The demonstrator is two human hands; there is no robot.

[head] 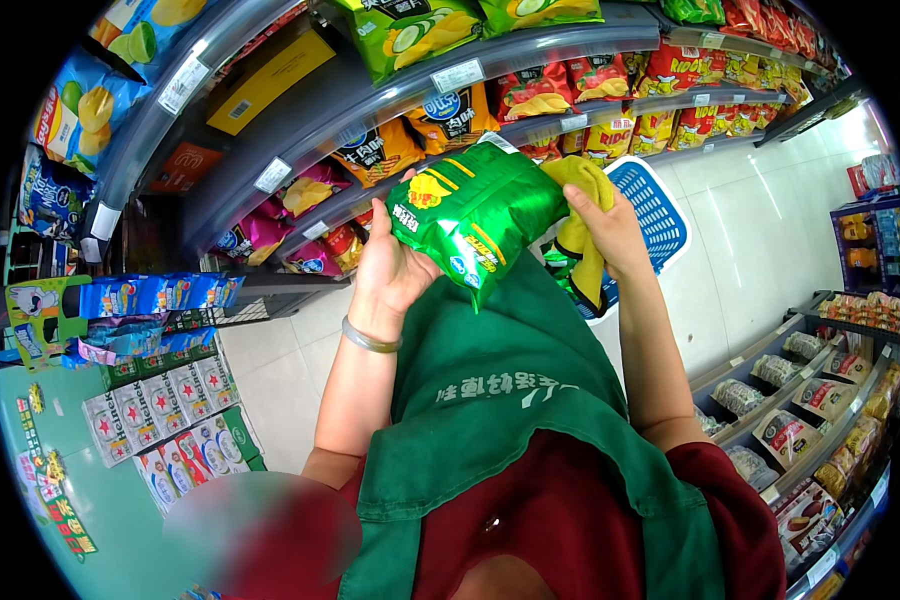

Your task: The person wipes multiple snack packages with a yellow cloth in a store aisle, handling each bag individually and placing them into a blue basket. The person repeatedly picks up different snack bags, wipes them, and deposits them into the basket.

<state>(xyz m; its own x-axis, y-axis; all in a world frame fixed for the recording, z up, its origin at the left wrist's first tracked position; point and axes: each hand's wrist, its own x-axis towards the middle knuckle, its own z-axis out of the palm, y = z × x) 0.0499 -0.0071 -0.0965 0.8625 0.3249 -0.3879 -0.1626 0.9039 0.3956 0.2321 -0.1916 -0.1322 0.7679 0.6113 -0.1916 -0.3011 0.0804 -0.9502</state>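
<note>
My left hand supports a shiny green snack bag from its left side and underneath, thumb up along its edge. The bag is puffed and tilted in front of my green apron. In my right hand is a yellow-green cloth with a dark edge, bunched up and hanging down. The top of the cloth meets the right end of the bag. Behind the cloth, a blue and white plastic basket stands on the floor, with green packets partly visible in it.
Shelves of chip bags curve ahead, with orange bags and red bags nearest. A yellow box lies on the shelf at left. Low shelves of packaged food stand at right. Stacked beer cartons are at lower left. Pale floor tiles run between.
</note>
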